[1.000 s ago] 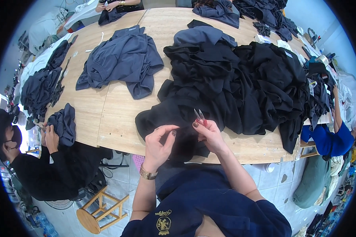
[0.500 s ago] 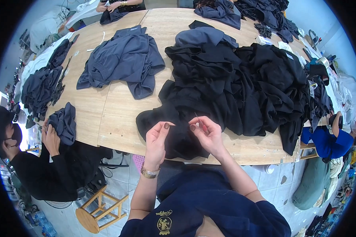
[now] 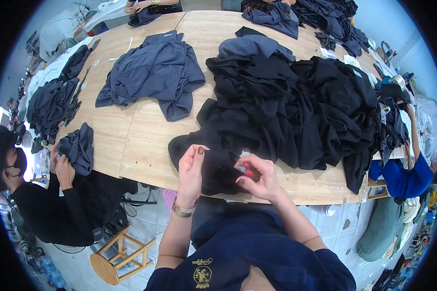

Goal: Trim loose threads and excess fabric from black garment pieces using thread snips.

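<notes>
A heap of black garments (image 3: 257, 97) covers the table in front of me, and one black garment (image 3: 213, 179) lies beneath my hands at the near edge. My left hand (image 3: 191, 167) is raised over it, thumb and forefinger pinched; anything between them is too small to make out. To its right, my right hand (image 3: 261, 178) curls round a small red-handled tool (image 3: 248, 170), mostly hidden by the fingers and blurred. A small whitish patch (image 3: 244, 153) shows just beyond the right fingers.
Dark grey-blue garments (image 3: 153, 72) lie in a pile at the left of the wooden table (image 3: 145, 145). A person in black (image 3: 58, 203) handles a grey garment (image 3: 77, 149) at my left. Someone in blue (image 3: 405, 177) is at the far right. A wooden stool (image 3: 107, 264) stands on the floor.
My right hand has turned and curled, bringing the red-handled tool more into view, and the whitish patch now shows. My left hand stays nearly still. The person in blue reaches forward.
</notes>
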